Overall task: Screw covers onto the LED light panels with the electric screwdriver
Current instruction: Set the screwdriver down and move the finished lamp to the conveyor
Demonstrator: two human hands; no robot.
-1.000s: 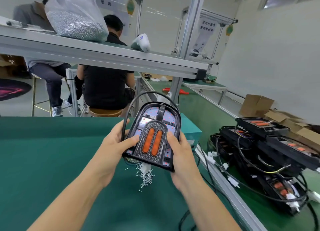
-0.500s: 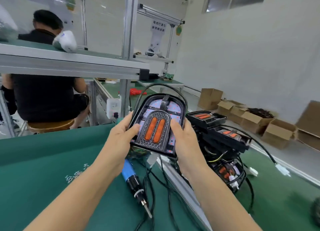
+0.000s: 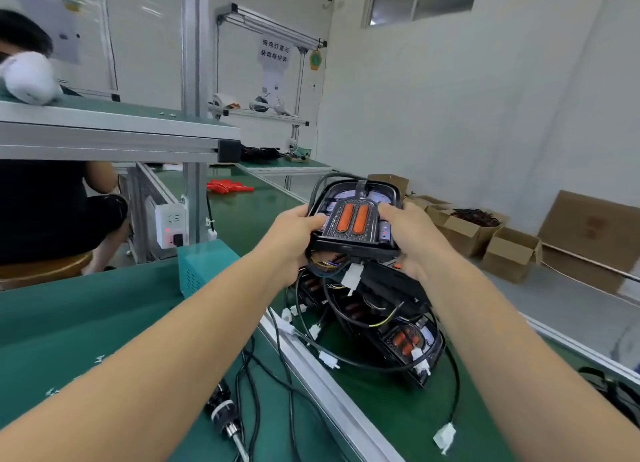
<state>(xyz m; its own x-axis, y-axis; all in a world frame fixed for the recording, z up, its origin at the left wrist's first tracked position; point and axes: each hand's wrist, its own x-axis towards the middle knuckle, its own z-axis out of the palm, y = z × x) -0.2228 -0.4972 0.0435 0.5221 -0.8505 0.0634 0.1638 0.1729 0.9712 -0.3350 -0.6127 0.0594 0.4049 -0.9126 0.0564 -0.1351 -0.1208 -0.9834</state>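
Observation:
A black LED light panel (image 3: 355, 219) with two orange lenses and a patterned cover is held in the air between both hands. My left hand (image 3: 294, 233) grips its left edge, thumb on top. My right hand (image 3: 408, 236) grips its right edge. The panel hovers just above a stack of similar panels (image 3: 388, 309) with black cables and white connectors on the lower green belt. The electric screwdriver (image 3: 227, 420) lies on the green bench at the bottom, tip toward me, untouched.
An aluminium rail (image 3: 332, 396) divides the bench from the belt. A teal box (image 3: 201, 267) and a power strip (image 3: 169, 226) stand at the left. Another person (image 3: 52, 202) sits beyond. Cardboard boxes (image 3: 485, 240) lie on the floor at the right. Loose screws (image 3: 98, 359) dot the bench.
Both hands have carried the panel to the right, from above the bench and its screw pile to over the stack of panels. The view has turned right with them.

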